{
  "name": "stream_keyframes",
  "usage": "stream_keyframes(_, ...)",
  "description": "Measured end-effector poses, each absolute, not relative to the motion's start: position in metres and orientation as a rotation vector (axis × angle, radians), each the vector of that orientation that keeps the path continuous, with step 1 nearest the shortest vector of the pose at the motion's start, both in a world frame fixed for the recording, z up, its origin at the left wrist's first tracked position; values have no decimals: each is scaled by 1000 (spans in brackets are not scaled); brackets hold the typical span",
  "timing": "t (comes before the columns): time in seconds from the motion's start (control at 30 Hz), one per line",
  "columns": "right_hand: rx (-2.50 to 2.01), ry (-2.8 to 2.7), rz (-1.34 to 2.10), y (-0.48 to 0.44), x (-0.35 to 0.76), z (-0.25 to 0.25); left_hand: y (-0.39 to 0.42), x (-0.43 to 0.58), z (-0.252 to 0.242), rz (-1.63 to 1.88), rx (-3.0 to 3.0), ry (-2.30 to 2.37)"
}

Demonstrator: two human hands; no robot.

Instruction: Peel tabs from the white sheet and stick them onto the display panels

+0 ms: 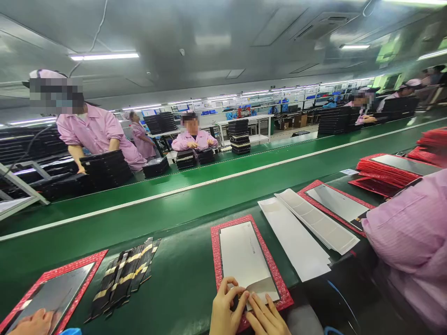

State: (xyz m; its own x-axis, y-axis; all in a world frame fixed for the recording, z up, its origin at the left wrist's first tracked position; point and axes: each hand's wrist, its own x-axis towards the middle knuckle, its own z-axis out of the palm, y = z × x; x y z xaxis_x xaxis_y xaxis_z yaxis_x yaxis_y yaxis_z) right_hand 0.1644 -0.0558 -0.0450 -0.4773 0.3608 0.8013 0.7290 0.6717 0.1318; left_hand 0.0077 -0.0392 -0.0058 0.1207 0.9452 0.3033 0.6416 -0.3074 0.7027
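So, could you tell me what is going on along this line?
The person's left hand and right hand are at the near edge of a white-sheeted panel in a red-edged frame on a green conveyor belt. A co-worker's pink sleeve shows to the right, and across the belt, pink-smocked workers tend stacks of black trays.

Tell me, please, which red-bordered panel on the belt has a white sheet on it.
The red-bordered panel under the left hand and right hand; the panels either side show bare grey glass.
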Motion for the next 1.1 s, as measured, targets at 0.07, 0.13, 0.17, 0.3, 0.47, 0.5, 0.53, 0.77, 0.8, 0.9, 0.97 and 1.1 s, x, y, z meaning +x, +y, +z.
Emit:
stream_keyframes(0.07, -865, -2130, -586, -55, 168, -41, -39, 9, -9, 1077, 2000, 1548)
stream_keyframes(0.13, -937, -2174, -552, -57, 181, -38, -39, 11, -13, 1102, 2001, 1573)
stream_keyframes(0.17, -987, -2183, -532, -58, 189, -38, -39, 12, -15, 1110, 2003, 1587)
stream_keyframes(0.3, -1090, -2179, -475, -61, 209, -42, -38, 14, -22, 1169, 2000, 1623)
stream_keyframes(0.47, -1148, -2214, -411, -59, 204, -42, -38, 16, -21, 1172, 1966, 1664)
stream_keyframes(0.5, -1158, -2230, -410, -58, 202, -41, -38, 17, -20, 1159, 1963, 1667)
stream_keyframes(0.53, -1168, -2247, -415, -57, 199, -40, -38, 17, -19, 1144, 1961, 1667)
stream_keyframes(0.77, -1142, -2179, -536, -52, 157, -40, -37, 10, -7, 1055, 1958, 1605)
stream_keyframes(0.8, -1104, -2162, -555, -52, 151, -39, -36, 9, -6, 1050, 1949, 1597)
stream_keyframes(0.9, -1046, -2133, -582, -53, 141, -34, -35, 6, -6, 1038, 1925, 1605)
stream_keyframes(0.97, -1075, -2130, -550, -53, 146, -31, -34, 7, -7, 1034, 1925, 1623)
stream_keyframes(1.1, -1239, -2175, -507, -56, 168, -30, -33, 9, -5, 992, 1941, 1669)
